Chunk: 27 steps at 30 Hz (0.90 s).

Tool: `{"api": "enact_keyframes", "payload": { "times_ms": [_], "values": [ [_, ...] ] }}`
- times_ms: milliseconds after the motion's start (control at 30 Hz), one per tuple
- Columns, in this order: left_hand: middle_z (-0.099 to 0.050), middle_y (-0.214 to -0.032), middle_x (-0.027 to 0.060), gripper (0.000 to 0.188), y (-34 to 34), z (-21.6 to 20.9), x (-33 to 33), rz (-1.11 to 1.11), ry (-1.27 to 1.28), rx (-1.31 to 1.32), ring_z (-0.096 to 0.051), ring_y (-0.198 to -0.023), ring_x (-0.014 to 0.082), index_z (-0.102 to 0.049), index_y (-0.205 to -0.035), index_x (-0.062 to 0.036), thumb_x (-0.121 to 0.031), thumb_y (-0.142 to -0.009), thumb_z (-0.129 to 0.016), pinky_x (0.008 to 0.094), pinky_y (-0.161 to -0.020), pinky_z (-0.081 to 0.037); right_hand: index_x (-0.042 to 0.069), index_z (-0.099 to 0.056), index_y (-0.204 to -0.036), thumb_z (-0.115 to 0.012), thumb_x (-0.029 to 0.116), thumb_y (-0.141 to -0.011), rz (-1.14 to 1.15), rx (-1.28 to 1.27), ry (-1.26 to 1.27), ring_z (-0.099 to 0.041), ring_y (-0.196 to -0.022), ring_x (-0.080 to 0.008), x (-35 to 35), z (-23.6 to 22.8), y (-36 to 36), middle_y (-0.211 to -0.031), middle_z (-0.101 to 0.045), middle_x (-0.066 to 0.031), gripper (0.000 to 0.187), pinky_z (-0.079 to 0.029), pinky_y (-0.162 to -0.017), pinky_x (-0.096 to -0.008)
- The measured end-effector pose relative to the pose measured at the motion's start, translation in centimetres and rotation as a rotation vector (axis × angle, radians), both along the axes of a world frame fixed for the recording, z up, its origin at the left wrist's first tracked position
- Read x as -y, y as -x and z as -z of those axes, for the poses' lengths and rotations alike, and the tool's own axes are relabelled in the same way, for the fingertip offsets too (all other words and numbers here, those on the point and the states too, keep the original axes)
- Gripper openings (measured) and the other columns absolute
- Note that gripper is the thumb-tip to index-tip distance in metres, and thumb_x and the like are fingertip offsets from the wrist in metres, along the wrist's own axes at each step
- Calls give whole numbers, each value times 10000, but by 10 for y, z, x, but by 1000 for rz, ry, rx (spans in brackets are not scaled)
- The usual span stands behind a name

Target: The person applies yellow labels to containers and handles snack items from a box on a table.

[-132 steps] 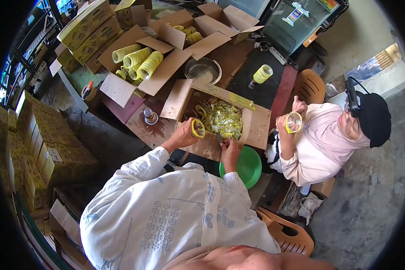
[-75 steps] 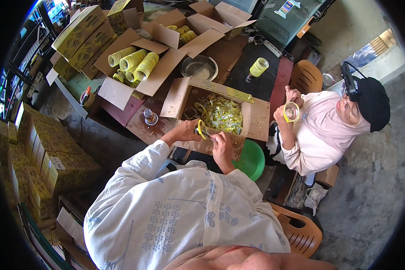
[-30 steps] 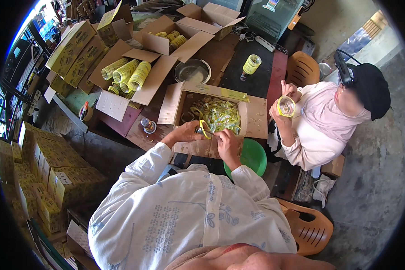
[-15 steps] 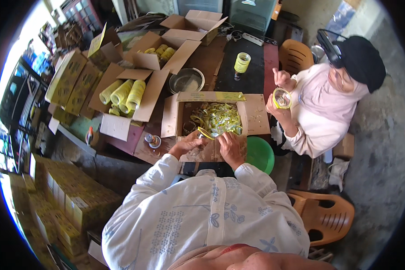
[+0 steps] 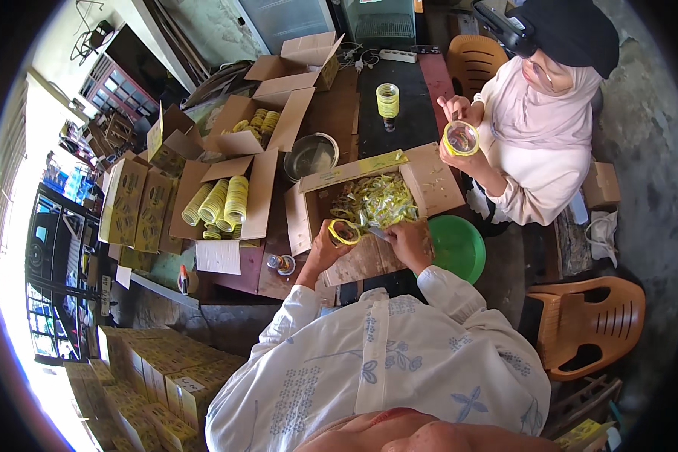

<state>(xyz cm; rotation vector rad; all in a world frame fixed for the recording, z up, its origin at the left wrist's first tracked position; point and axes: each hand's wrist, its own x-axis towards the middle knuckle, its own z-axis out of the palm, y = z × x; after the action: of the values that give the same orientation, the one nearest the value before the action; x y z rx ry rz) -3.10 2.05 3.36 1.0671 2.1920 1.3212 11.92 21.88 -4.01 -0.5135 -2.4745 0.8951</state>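
Observation:
My left hand (image 5: 325, 248) grips a round ring with a yellow rim (image 5: 344, 232), and its middle looks see-through. In my right hand (image 5: 410, 245) is a knife (image 5: 382, 234), its grey blade pointing toward the ring. Whether the blade touches the ring I cannot tell. Both hands are over the near side of an open cardboard box (image 5: 369, 265). Inside that box lies a heap of yellow and clear strips (image 5: 380, 200).
To the left, open cartons (image 5: 260, 197) hold stacked yellow rings (image 5: 236, 200). A metal bowl (image 5: 311, 156), a ring stack (image 5: 387, 96), a small bottle (image 5: 282, 264) and a green basin (image 5: 457, 248) surround the box. On the right a co-worker holds a yellow-rimmed ring (image 5: 461, 138).
The ring in my left hand has turned from nearly edge-on to facing up. My right hand has moved slightly away from it, and the knife blade now shows. The whole view has shifted.

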Motion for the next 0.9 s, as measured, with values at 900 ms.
{"api": "enact_keyframes", "payload": {
  "times_ms": [900],
  "values": [
    [-596, -1119, 40, 654, -17, -46, 31, 189, -248, 449, -571, -1066, 161, -509, -1172, -64, -106, -651, -902, 319, -974, -446, 33, -361, -1477, -726, 86, -795, -65, 187, 100, -351, -1382, -380, -48, -17, 33, -1483, -384, -229, 775, -296, -1154, -407]
  ]
}}
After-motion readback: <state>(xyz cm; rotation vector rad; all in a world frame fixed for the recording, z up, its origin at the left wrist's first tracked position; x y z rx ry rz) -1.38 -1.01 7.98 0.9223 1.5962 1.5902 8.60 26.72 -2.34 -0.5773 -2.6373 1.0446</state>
